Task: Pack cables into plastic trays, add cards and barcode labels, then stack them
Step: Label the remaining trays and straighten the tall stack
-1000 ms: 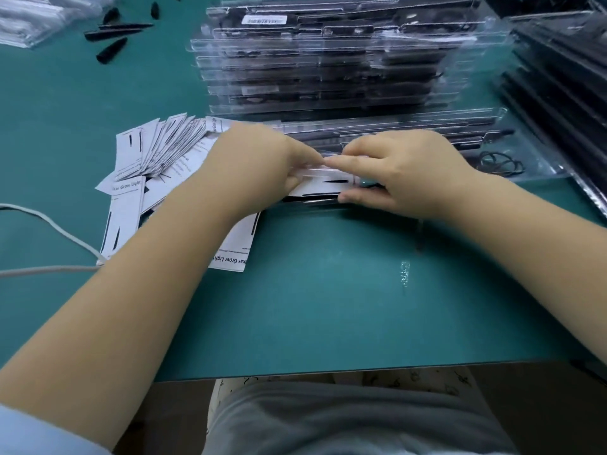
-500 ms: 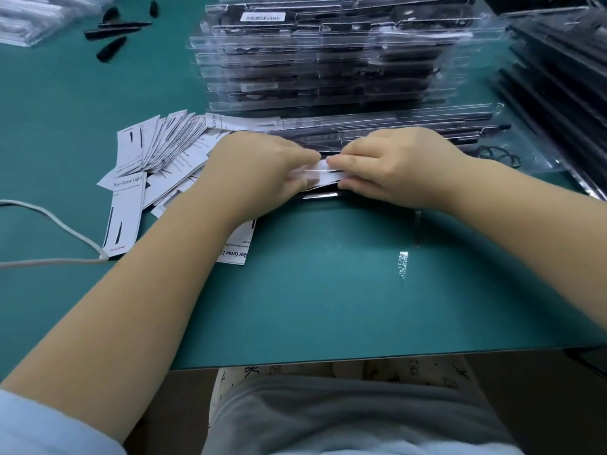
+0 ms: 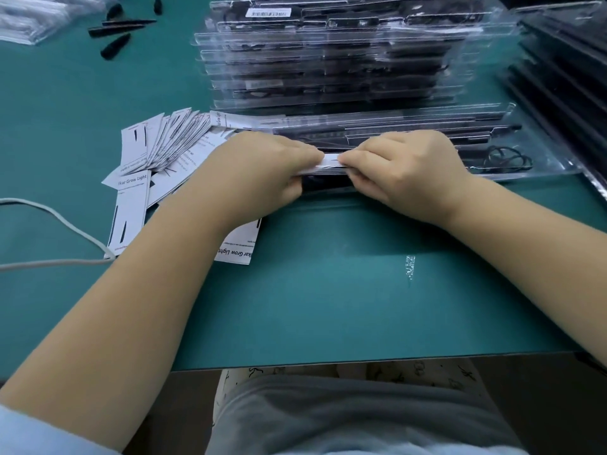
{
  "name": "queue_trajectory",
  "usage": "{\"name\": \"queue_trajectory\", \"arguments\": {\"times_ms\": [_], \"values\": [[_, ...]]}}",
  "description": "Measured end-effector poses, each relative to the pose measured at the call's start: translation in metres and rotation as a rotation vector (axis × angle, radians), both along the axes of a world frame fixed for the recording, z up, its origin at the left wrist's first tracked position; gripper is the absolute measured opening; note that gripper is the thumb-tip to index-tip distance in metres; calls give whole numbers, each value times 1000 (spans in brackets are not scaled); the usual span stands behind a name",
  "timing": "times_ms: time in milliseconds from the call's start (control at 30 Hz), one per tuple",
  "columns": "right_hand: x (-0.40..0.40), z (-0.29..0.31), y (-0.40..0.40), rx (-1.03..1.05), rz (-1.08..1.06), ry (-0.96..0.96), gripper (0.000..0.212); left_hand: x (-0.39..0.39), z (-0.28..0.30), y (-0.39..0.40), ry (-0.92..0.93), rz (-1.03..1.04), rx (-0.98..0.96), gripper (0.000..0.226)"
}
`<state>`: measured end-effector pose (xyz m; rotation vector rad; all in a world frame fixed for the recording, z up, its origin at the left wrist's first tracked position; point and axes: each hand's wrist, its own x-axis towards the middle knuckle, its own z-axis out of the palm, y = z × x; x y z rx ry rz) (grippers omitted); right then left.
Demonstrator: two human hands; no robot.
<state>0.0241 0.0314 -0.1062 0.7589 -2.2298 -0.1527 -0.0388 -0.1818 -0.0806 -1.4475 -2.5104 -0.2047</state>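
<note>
Pinching from both sides, a white card (image 3: 331, 161) is held by the left hand (image 3: 262, 172) and right hand (image 3: 407, 172) over the front edge of a clear tray (image 3: 427, 126) on the green table (image 3: 328, 290). "Grow Light" is read on loose cards (image 3: 164, 149) fanned leftward. A barcode label (image 3: 268, 12) is seen atop the stacked trays (image 3: 328, 60) behind.

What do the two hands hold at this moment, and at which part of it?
Both hold one white card above the clear tray. The left hand pinches its left end, the right hand its right end; only the middle strip shows between the fingers.
</note>
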Motion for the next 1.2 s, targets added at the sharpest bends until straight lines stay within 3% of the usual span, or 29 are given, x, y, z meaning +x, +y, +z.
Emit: {"name": "queue_trajectory", "arguments": {"times_ms": [100,233,333,467,633,700,767,833,1000,1100,1200], "values": [[0,0,0,-74,6,-30,14,1,-7,4,47,31,41,35],[3,-1,1,-153,-3,-154,23,6,-10,6,55,-41,155,30],[7,0,-1,-258,-42,-271,27,3,-5,4,-43,-10,115,16],[9,3,0,-350,-67,-400,29,-4,-1,-6,-189,-3,22,24],[9,3,1,-445,-92,-502,32,0,1,-4,-187,-21,73,30],[9,4,1,-526,-101,-575,30,-2,3,-9,-360,-6,48,41],[8,5,2,-629,-112,-662,24,-5,5,-15,-543,38,72,36],[6,6,3,-681,-128,-725,21,-7,6,-18,-531,60,115,26],[4,11,2,-572,-182,-825,41,-6,11,-17,-356,418,-26,67],[2,11,3,-541,-206,-854,40,-9,15,-22,-365,606,18,71],[3,9,2,-584,-220,-836,34,-14,14,-24,-540,688,79,59]]}}
